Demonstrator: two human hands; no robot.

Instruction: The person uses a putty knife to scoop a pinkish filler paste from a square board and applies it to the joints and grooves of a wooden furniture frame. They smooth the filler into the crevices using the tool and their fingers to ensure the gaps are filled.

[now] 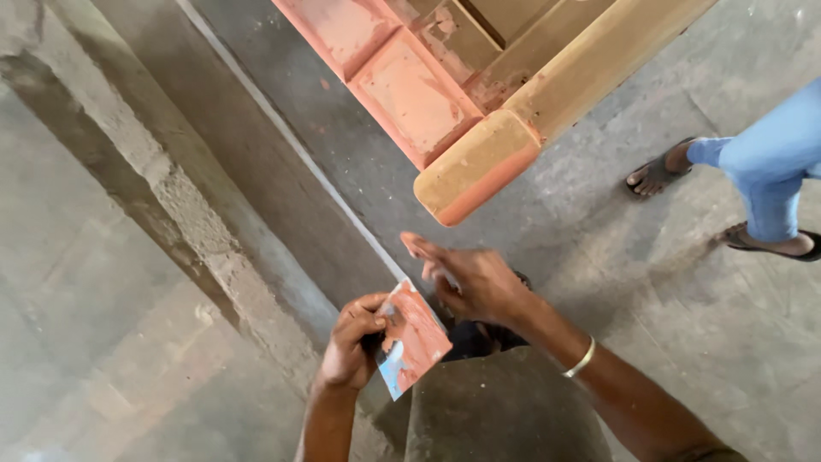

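Fingers of left hand pinching a paint-smeared card above concrete floor; right hand spread open just beside it, below an orange-primed wooden frame. Passer-by's sandalled foot nearby.

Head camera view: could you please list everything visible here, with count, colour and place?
Wooden furniture piece: one, bare tan wood partly coated reddish-orange, top centre, a rounded corner pointing down toward the hands.
Small flat card: one, smeared reddish-orange with a blue and white edge, lower centre.
Concrete floor: grey, right half and centre.
Concrete ledge: grey, rough, running diagonally on the left.
Pale line: one, whitish, along the floor beside the ledge.
Another person's legs: blue trousers and dark sandals, right edge.
Bangle: one, pale metal, on the right wrist.
Left hand: pinches the card's left edge.
Right hand: open, fingers spread above the card, holding nothing visible.
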